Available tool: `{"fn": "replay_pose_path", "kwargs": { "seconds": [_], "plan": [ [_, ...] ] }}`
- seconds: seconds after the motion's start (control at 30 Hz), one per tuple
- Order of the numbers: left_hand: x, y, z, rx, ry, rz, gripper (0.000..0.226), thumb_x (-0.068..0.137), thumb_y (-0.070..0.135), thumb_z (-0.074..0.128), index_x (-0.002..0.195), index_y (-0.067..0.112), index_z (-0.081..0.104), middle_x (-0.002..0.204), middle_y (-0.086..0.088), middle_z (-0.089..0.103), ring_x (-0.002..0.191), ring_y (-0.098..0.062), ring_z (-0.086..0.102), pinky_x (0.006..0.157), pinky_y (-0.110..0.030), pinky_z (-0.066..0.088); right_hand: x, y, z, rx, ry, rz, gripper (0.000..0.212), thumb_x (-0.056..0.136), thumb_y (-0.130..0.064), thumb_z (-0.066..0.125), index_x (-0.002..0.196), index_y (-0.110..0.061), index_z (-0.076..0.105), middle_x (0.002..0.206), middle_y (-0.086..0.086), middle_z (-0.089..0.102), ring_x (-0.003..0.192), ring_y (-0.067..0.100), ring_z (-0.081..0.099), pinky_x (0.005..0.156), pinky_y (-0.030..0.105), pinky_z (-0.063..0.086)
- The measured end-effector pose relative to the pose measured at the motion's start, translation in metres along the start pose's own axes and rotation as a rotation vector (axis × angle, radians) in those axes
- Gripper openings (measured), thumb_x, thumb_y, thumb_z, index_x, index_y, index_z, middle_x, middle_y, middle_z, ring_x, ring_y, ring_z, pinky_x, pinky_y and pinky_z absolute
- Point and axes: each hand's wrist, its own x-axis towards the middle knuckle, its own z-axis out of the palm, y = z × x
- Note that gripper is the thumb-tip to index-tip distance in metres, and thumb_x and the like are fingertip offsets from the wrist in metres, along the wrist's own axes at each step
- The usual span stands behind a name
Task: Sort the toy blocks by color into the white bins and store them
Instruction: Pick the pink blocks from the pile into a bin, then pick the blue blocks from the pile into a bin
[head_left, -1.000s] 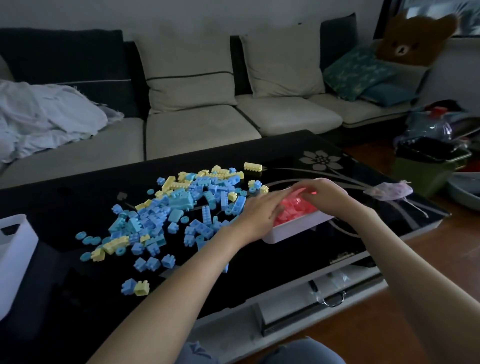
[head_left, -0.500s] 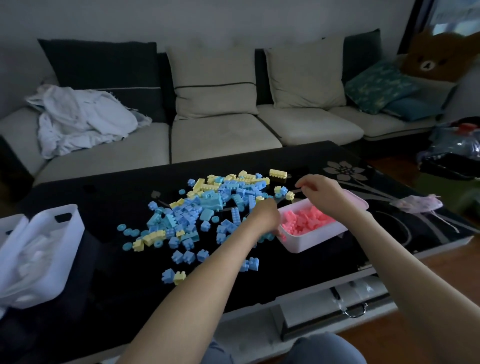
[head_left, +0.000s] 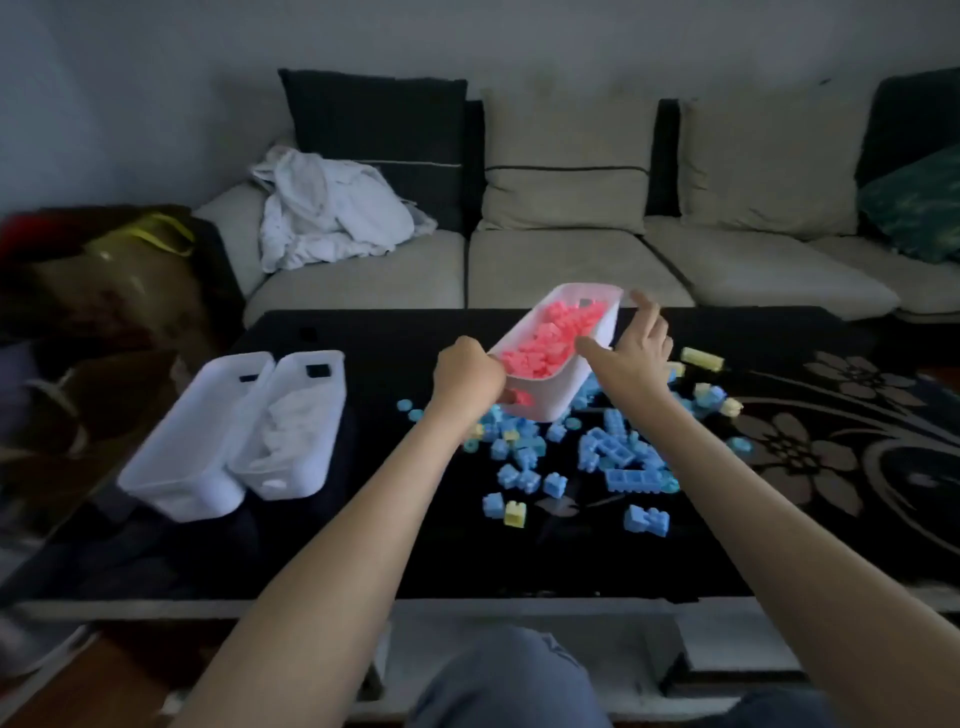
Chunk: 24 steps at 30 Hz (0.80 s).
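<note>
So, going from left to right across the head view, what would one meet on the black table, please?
Left white bin, second white bin, left hand, bin of pink blocks, right hand, long yellow block.

Black table (head_left: 395, 545) bears scattered blocks (head_left: 618, 457) and two white bins (head_left: 179, 483).

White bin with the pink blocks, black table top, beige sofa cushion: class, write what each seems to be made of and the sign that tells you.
White bin: likely plastic, smooth and matt; thin moulded walls with rounded corners. Table top: perhaps glass or lacquer, black and glossy, with a flower pattern. Sofa cushion: woven fabric, beige, matt, softly creased.
</note>
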Motion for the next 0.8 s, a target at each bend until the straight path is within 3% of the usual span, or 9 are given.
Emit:
{"fn": "replay_pose_path", "kwargs": {
  "seconds": [0.1,0.17,0.2,0.27,0.37,0.47,0.57,0.7,0.8],
  "plan": [
    [0.004,-0.036,-0.05,0.054,0.121,-0.072,0.021,0.085,0.008,0.042,0.099,-0.002,0.052,0.103,-0.021,0.061,0.081,-0.039,0.068,0.072,-0.047,0.058,-0.023,-0.03,0.056,0.327,-0.33,0.147,0.087,0.083,-0.037,0.064,0.147,-0.024,0.007,0.145,0.014,0.028,0.128,0.035,0.037,0.101,0.049,0.038],
    [-0.002,-0.054,-0.078,0.123,0.191,-0.093,0.025,0.088,0.01,0.041,0.108,-0.002,0.052,0.103,-0.02,0.064,0.085,-0.036,0.067,0.075,-0.044,0.057,-0.041,-0.045,0.086,0.413,-0.553,0.245,0.081,0.087,-0.043,0.058,0.146,-0.032,0.004,0.135,0.012,0.04,0.105,0.035,0.056,0.077,0.043,0.052],
    [-0.005,-0.063,-0.09,0.165,0.223,-0.102,0.029,0.091,0.011,0.041,0.113,-0.003,0.052,0.104,-0.02,0.065,0.088,-0.034,0.067,0.074,-0.04,0.056,-0.049,-0.052,0.098,0.446,-0.649,0.302,0.076,0.088,-0.044,0.056,0.146,-0.033,0.007,0.13,0.012,0.042,0.092,0.034,0.061,0.064,0.038,0.054],
    [-0.015,-0.08,-0.109,0.249,0.274,-0.111,0.032,0.095,0.015,0.04,0.119,-0.002,0.052,0.104,-0.015,0.065,0.089,-0.028,0.064,0.065,-0.031,0.047,-0.06,-0.062,0.118,0.528,-0.804,0.379,0.062,0.09,-0.042,0.052,0.142,-0.027,0.023,0.128,0.016,0.046,0.077,0.034,0.064,0.053,0.032,0.054],
    [-0.034,-0.101,-0.124,0.354,0.256,-0.106,0.032,0.098,0.019,0.038,0.121,0.0,0.051,0.088,-0.003,0.056,0.071,-0.015,0.05,0.053,-0.023,0.033,-0.069,-0.063,0.133,0.569,-0.999,0.434,0.04,0.093,-0.036,0.05,0.129,-0.018,0.046,0.12,0.017,0.054,0.088,0.033,0.064,0.062,0.034,0.058],
    [-0.039,-0.114,-0.124,0.342,0.185,-0.092,0.026,0.097,0.022,0.038,0.109,0.004,0.051,0.076,0.0,0.053,0.068,-0.015,0.053,0.055,-0.027,0.038,-0.071,-0.051,0.141,0.551,-1.09,0.505,0.034,0.094,-0.033,0.05,0.122,-0.016,0.055,0.114,0.02,0.059,0.079,0.031,0.065,0.077,0.037,0.057],
    [-0.036,-0.117,-0.124,0.296,0.151,-0.085,0.016,0.094,0.024,0.039,0.091,0.011,0.047,0.074,-0.002,0.055,0.068,-0.015,0.056,0.059,-0.029,0.044,-0.069,-0.047,0.145,0.553,-1.08,0.539,0.027,0.094,-0.028,0.047,0.115,-0.016,0.058,0.114,0.018,0.059,0.072,0.027,0.065,0.071,0.034,0.057],
    [-0.03,-0.128,-0.13,0.266,0.164,-0.066,0.014,0.092,0.021,0.04,0.085,0.012,0.048,0.071,-0.003,0.056,0.063,-0.017,0.055,0.054,-0.027,0.044,-0.071,-0.049,0.157,0.474,-1.066,0.423,0.029,0.09,-0.014,0.046,0.116,-0.012,0.059,0.107,0.016,0.062,0.079,0.024,0.064,0.069,0.031,0.057],
    [-0.028,-0.14,-0.143,0.386,0.273,-0.023,0.019,0.095,0.016,0.038,0.08,0.013,0.049,0.066,0.002,0.049,0.068,-0.017,0.051,0.055,-0.025,0.037,-0.078,-0.056,0.169,0.412,-1.047,0.314,0.023,0.09,-0.009,0.046,0.105,-0.015,0.062,0.098,0.013,0.067,0.083,0.023,0.063,0.077,0.032,0.056]
  ]
}}
